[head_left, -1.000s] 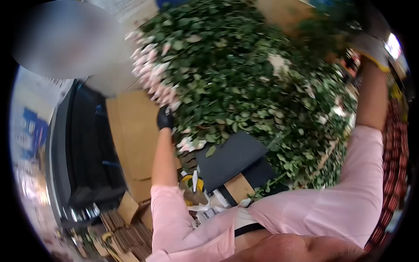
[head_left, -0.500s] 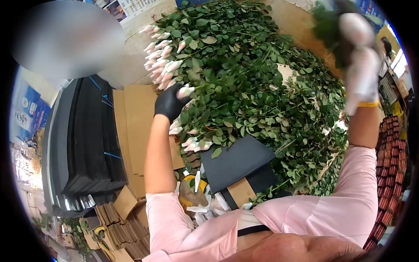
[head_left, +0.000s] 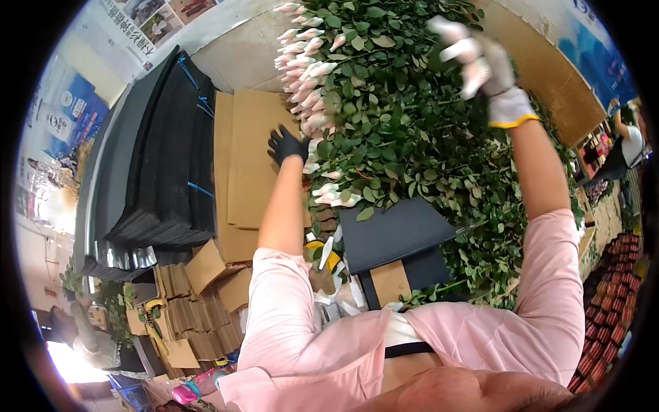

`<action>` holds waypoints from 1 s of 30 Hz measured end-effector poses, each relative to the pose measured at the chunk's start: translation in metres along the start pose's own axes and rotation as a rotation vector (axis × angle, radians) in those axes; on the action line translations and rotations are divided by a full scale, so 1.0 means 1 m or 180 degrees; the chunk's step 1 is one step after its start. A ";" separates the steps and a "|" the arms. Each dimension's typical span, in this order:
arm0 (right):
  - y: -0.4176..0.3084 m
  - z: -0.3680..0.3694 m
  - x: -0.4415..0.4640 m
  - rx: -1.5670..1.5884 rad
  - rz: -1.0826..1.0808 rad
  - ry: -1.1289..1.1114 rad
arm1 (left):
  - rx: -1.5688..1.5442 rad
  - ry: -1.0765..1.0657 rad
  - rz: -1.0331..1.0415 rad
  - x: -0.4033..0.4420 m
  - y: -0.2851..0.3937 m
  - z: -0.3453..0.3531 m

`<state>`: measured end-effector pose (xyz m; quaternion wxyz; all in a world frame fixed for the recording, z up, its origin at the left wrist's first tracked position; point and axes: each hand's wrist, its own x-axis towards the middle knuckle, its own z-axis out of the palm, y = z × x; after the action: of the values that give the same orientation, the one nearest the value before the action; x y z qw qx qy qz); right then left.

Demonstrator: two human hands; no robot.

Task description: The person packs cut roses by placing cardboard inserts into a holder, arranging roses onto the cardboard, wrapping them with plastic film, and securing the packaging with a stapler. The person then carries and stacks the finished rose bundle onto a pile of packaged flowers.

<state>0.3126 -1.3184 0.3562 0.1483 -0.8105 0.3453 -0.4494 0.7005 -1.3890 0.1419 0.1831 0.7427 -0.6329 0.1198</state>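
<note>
The rose stems lie in one wide, leafy heap in front of the person, and their sleeved buds, white and pale pink, make a row along the left edge of this heap. The black-gloved left hand is just beside the buds, over the border of the cardboard sheets; its fingers are spread, and I see nothing pinched between them. The white-gloved right hand is above the leaves, well apart from the left one. It is blurred, so I cannot tell whether its fingers are pressed together, or if some stem is in them. Nearer to the body, a dark flat board lies beside a few lower buds. In my judgement, the step in hand is the handling of stems at the heap, at a point between two grasps for the left hand. A next grasp would call for closing the left fingers softly near one bud, without crushing it, and for drawing slowly, because the leaves overlap and may catch.
</note>
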 end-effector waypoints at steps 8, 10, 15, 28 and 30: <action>-0.099 -0.131 0.003 -0.0793 -0.0558 0.2094 | -0.1134 -0.2842 0.1471 -0.020 -0.066 0.066; -0.131 -0.124 0.004 0.0367 -0.1574 0.1153 | -0.1880 -0.2839 0.1208 0.001 -0.046 -0.015; -0.179 -0.077 -0.033 -0.0801 0.0116 0.1546 | -0.5595 -0.3358 0.0899 0.022 -0.016 -0.176; -0.195 0.138 -0.093 -0.1695 -0.0437 -0.1350 | -0.5840 -0.2221 -0.0344 -0.219 -0.023 -0.205; -0.184 0.162 -0.108 -0.0971 -0.0316 -0.1474 | -0.5623 -0.2067 -0.0468 -0.244 -0.033 -0.190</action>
<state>0.4874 -1.1227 0.3001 0.0773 -0.9204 0.3258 -0.2017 0.7016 -1.0858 0.2097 0.5015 0.3701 -0.4662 -0.6278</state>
